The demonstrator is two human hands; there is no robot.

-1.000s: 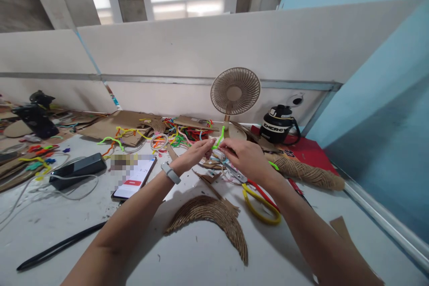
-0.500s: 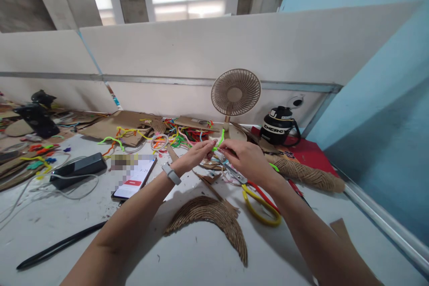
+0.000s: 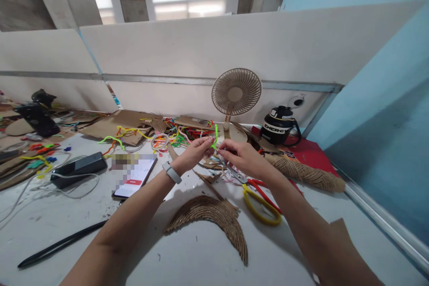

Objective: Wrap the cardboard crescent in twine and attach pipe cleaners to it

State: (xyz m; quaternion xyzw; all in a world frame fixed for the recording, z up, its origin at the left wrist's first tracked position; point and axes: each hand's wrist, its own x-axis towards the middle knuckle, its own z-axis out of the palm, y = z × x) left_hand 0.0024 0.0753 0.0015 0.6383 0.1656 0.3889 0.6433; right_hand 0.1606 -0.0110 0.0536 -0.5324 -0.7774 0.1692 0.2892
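Pinched between the fingertips of both hands, a bright green fuzzy pipe cleaner [image 3: 215, 137] is held just above the white work table [image 3: 187, 254], its free end standing up toward twelve o'clock in front of the base of the small beige desk fan [image 3: 236, 94]. The left hand [image 3: 196, 151], with a pale grey band on its wrist, is closed narrowly on the lower part of the green strand from the nine o'clock side. The right hand [image 3: 243, 157] is closed on it from the three o'clock side, the two sets of fingertips almost touching; what else may be gripped inside the right hand cannot be told.

Directly below the hands, toward six o'clock, a curved crescent of ribbed brown corrugated cardboard [image 3: 214, 219] is laid flat on the table. A pair of scissors with yellow and red handles [image 3: 258, 196] is seen just beside the right wrist, at about four o'clock from the hands. A smartphone with a lit white screen [image 3: 136, 176] is lying at eight o'clock from the left hand, with a black power bank [image 3: 78, 167] farther out at nine o'clock. A heap of mixed coloured pipe cleaners [image 3: 174, 134] is spread at ten o'clock behind the hands. A black jug with white lettering [image 3: 278, 125] is standing at two o'clock, near the fan.
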